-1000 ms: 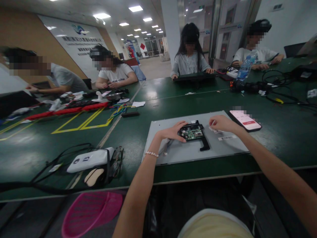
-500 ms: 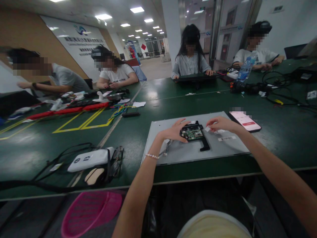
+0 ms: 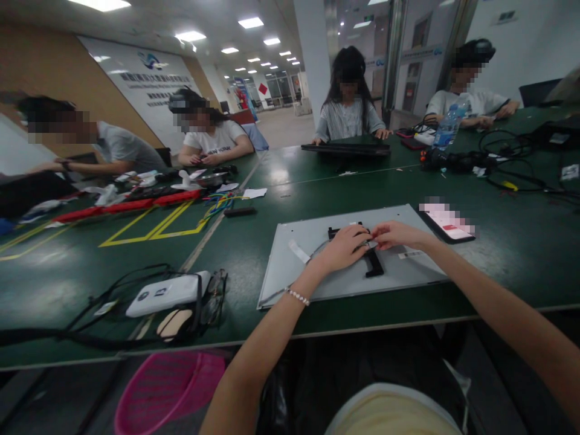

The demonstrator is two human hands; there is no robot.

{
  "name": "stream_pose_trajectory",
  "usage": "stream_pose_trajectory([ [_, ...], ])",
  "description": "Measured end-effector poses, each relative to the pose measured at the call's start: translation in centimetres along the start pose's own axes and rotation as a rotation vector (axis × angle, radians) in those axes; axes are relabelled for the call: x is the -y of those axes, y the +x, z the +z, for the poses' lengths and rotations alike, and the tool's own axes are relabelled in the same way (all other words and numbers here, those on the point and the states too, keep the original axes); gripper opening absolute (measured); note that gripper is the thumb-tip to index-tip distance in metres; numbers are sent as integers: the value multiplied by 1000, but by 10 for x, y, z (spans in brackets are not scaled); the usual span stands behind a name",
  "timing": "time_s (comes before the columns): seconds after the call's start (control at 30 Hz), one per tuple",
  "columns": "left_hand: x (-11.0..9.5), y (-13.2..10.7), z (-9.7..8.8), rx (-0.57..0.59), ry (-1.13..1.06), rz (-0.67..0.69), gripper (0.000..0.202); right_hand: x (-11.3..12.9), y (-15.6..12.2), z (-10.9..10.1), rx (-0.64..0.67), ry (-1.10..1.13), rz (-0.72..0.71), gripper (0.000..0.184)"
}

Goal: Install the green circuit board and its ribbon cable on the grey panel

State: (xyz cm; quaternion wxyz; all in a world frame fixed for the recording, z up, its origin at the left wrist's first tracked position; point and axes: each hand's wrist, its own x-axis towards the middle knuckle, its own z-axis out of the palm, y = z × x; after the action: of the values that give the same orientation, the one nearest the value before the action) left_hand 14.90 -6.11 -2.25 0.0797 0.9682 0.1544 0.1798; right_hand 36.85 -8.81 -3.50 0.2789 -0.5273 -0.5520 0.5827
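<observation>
Centre frame, left hand (image 3: 341, 249) and right hand (image 3: 393, 234) are meeting over a black bracket (image 3: 374, 264), fingers apparently pinched together.

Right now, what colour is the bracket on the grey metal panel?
Black L-shaped bracket; head view shows it best.

Panel (image 3: 312, 275) pale grey; bracket (image 3: 374, 264) black. Worktop (image 3: 254, 241) dark green with yellow lines (image 3: 154, 225). Basket (image 3: 167, 386) pink mesh. Bracelet (image 3: 298, 295) white beads. Phone (image 3: 446, 223) screen white and red.

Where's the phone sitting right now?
In the head view, the phone lies on the green table, right of centre, beside the grey panel's far right corner and just beyond the person's right hand.
</observation>
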Motion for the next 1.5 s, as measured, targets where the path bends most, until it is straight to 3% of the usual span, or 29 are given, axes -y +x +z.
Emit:
stream_pose_trajectory([
  [1.5, -2, 3, 5, 88, 82, 53, 29, -12, 8, -5, -83, -267, -110, 18],
])
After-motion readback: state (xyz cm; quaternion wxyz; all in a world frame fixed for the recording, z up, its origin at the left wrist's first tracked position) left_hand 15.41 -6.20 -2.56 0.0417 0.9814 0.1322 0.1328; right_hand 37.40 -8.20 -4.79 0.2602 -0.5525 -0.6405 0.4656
